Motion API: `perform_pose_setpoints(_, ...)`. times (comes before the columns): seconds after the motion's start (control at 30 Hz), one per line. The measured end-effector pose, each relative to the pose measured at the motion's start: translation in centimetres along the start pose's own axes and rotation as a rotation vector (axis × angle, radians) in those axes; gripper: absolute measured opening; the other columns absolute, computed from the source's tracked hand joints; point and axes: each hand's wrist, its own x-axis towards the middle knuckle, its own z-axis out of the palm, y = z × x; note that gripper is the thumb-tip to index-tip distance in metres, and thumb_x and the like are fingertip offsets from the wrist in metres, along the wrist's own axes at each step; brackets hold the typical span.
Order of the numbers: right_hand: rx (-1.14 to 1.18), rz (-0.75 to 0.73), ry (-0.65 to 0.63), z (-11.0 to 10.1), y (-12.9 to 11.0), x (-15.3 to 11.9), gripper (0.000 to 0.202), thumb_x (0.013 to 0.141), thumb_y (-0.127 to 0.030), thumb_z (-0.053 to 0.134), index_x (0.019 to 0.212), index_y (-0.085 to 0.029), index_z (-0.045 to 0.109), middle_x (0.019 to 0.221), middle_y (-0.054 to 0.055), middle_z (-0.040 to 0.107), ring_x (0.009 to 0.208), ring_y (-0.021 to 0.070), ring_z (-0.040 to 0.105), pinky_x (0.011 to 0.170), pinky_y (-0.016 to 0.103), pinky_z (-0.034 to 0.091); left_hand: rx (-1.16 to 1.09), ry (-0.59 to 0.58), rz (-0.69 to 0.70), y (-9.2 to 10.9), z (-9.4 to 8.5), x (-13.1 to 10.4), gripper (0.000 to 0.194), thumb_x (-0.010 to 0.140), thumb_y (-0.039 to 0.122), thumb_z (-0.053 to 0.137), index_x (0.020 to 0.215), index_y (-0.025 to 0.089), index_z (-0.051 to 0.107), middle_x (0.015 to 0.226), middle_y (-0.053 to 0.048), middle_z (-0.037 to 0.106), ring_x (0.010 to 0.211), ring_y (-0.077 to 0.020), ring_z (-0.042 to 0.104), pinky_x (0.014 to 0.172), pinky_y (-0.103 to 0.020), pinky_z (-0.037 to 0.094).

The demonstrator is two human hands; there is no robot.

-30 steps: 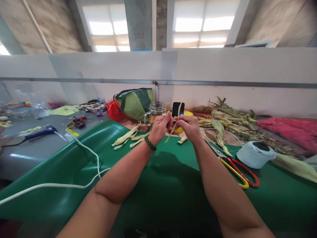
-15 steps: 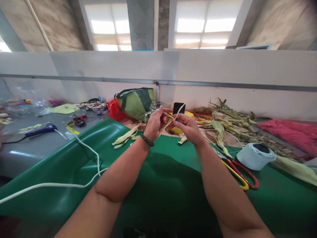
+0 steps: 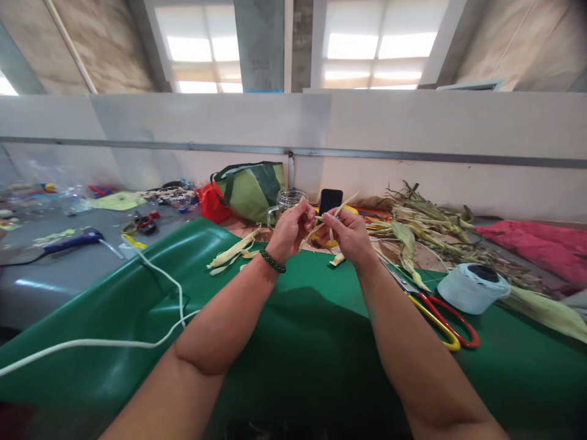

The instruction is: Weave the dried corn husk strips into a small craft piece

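Pale corn husk strips [image 3: 349, 203] are pinched between my two hands, above the far part of the green mat [image 3: 316, 342]. My left hand [image 3: 290, 228], with a dark beaded bracelet [image 3: 272, 260] at the wrist, is closed on one end. My right hand [image 3: 349, 237] grips the strips between thumb and fingers, and one end sticks out up and to the right. Where the strips cross is partly hidden by the fingers. Loose corn husk [image 3: 233, 249] lies on the mat left of my hands, and a small husk piece [image 3: 337, 260] is below my right hand.
Red-and-yellow scissors [image 3: 435, 311] and a spool of white cord [image 3: 472, 290] lie to the right, before a heap of dried husks [image 3: 426, 214]. Behind my hands stand a glass mug [image 3: 290, 198], phone [image 3: 331, 199] and green bag [image 3: 257, 189]. A white cable [image 3: 114, 343] crosses the mat's left side.
My right hand has turned and its fingers have shifted on the strips. The protruding strip end now leans further right. My left hand stays nearly in place.
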Motion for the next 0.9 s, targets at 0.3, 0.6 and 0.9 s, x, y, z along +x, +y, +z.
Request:
perform_pose_setpoints(0.3,-0.100,0.030,-0.028,-0.6,0.1,0.1,0.045,0.061,-0.059,0.074,0.074,-0.019,0.059,0.056,-0.001,0.065,0.046,0.0141,0.061,0.047,0.027,0.052,0.020,0.075,0.116,-0.2,0.4,-0.2,0.050,0.088,0.053,0.052,0.056,0.015,0.041,0.045,0.005,0.038,0.043,-0.0037,0.036,0.045,-0.016,0.031)
perform_pose_setpoints(0.6,-0.059,-0.064,-0.165,-1.3,0.8,0.7,0.046,0.068,-0.056,0.072,0.095,-0.021,0.056,0.068,-0.001,0.067,0.057,0.0137,0.063,0.057,0.028,0.053,0.360,-0.135,0.056,-0.8,-0.6,0.9,0.031,0.079,0.040,0.067,0.088,0.010,0.065,0.049,0.007,0.042,0.045,-0.0053,0.044,0.047,-0.018,0.034)
perform_pose_setpoints(0.9,-0.313,-0.130,-0.045,-1.4,0.6,0.3,0.040,0.070,-0.055,0.070,0.078,-0.020,0.053,0.056,-0.003,0.062,0.045,0.0112,0.056,0.047,0.025,0.046,0.458,-0.072,0.063,-0.5,-1.5,0.8,0.035,0.082,0.042,0.062,0.067,0.011,0.060,0.052,0.001,0.054,0.042,-0.0050,0.044,0.043,-0.018,0.034)
